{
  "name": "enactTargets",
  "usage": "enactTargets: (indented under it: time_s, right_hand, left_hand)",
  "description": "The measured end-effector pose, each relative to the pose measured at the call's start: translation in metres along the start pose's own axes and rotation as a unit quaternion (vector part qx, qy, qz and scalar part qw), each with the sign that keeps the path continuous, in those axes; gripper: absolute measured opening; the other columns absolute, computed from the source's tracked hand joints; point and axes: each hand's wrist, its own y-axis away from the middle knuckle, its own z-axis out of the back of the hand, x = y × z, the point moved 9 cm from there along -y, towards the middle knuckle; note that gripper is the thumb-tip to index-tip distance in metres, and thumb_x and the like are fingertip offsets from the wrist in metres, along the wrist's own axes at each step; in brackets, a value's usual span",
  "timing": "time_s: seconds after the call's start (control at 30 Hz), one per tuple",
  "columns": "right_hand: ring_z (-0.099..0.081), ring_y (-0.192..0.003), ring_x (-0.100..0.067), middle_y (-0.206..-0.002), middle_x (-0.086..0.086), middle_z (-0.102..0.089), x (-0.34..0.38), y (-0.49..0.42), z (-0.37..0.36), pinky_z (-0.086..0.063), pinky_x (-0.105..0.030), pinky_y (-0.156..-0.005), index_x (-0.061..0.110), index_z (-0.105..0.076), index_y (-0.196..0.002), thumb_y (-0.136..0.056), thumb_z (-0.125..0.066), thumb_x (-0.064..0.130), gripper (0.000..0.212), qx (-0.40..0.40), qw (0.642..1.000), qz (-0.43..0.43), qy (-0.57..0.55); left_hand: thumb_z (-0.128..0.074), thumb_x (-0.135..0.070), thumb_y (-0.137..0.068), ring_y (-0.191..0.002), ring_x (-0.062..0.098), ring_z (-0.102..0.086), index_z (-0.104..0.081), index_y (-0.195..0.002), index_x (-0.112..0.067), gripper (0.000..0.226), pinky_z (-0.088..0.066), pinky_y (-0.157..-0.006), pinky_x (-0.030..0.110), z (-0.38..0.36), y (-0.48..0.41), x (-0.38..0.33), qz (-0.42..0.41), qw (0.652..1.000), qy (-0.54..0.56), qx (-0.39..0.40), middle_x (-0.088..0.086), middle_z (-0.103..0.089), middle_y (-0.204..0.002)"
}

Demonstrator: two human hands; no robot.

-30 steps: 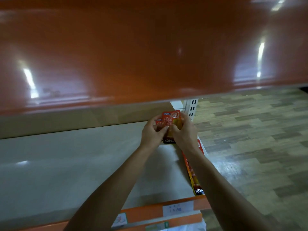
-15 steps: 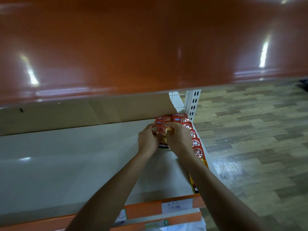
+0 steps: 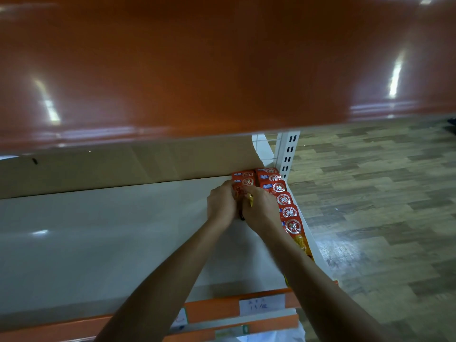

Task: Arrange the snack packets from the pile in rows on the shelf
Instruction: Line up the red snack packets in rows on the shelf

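A second ago the snack packet was held off the shelf; now the left hand and right hand have lowered it onto the back of the shelf, into a second row beside the finished row — each grip pinching its edge. The shelf is white, with an orange upper shelf above, cardboard behind and a wood-pattern floor to the right.

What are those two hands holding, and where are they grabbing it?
A red snack packet: the left hand grips its left side, the right hand its right side.
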Motion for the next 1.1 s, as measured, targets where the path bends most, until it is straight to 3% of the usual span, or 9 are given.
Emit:
enactTargets:
  time_s: [0.27, 0.47, 0.8, 0.87, 1.0, 1.1]
  right_hand:
    - [-0.06, -0.096, -0.019, -0.11, -0.006, -0.065, -0.004, 0.002, -0.012, -0.037, -0.019, -0.076, 0.012, -0.063, -0.113, -0.096, -0.049, 0.014, 0.022, 0.034, 0.999, -0.012, 0.029]
    - [-0.059, -0.094, -0.018, -0.11, -0.006, -0.065, -0.005, 0.003, -0.014, -0.036, -0.018, -0.075, 0.011, -0.062, -0.112, -0.096, -0.049, 0.014, 0.021, 0.039, 0.999, -0.018, 0.031]
    - [-0.058, -0.087, -0.019, -0.104, -0.006, -0.065, 0.005, 0.003, -0.01, -0.037, -0.021, -0.072, 0.01, -0.063, -0.105, -0.093, -0.051, 0.011, 0.017, 0.026, 0.999, 0.001, 0.025]
    - [-0.061, -0.094, -0.023, -0.105, -0.007, -0.065, 0.013, 0.005, -0.018, -0.04, -0.024, -0.074, 0.011, -0.063, -0.105, -0.093, -0.05, 0.009, 0.018, 0.034, 0.999, 0.012, 0.022]
    - [-0.052, -0.12, -0.024, -0.131, -0.007, -0.058, 0.044, 0.013, -0.046, -0.036, -0.026, -0.096, 0.011, -0.056, -0.129, -0.089, -0.053, 0.008, 0.04, 0.07, 0.996, 0.056, 0.017]
    - [-0.049, -0.125, -0.021, -0.135, -0.005, -0.055, 0.072, 0.025, -0.069, -0.036, -0.025, -0.1, 0.012, -0.053, -0.132, -0.091, -0.054, 0.011, 0.042, 0.091, 0.992, 0.082, 0.002]
  left_hand:
    - [-0.06, -0.025, -0.089, -0.114, 0.022, -0.059, -0.057, -0.131, -0.025, 0.042, -0.044, -0.101, 0.034, 0.0, -0.002, -0.005, -0.035, 0.999, -0.038, 0.0, 0.003, -0.064, -0.125]
    - [-0.061, -0.021, -0.088, -0.109, 0.021, -0.061, -0.064, -0.122, -0.027, 0.035, -0.044, -0.093, 0.03, 0.001, -0.003, -0.008, -0.051, 0.998, -0.034, 0.001, 0.001, -0.066, -0.119]
    - [-0.057, -0.031, -0.092, -0.103, 0.021, -0.061, -0.056, -0.127, -0.025, 0.036, -0.047, -0.087, 0.031, 0.015, 0.002, -0.004, -0.057, 0.997, -0.044, -0.022, 0.003, -0.063, -0.115]
    - [-0.058, -0.029, -0.091, -0.106, 0.021, -0.059, -0.054, -0.13, -0.024, 0.039, -0.045, -0.086, 0.031, 0.028, 0.006, 0.003, -0.054, 0.996, -0.05, -0.039, 0.003, -0.062, -0.117]
    - [-0.057, -0.027, -0.092, -0.114, 0.024, -0.053, -0.051, -0.134, -0.021, 0.043, -0.046, -0.092, 0.036, 0.063, 0.017, 0.034, -0.037, 0.992, -0.099, -0.07, 0.006, -0.059, -0.123]
    - [-0.055, -0.03, -0.093, -0.116, 0.026, -0.049, -0.05, -0.135, -0.02, 0.043, -0.049, -0.091, 0.038, 0.091, 0.028, 0.063, -0.016, 0.986, -0.14, -0.091, 0.007, -0.058, -0.123]
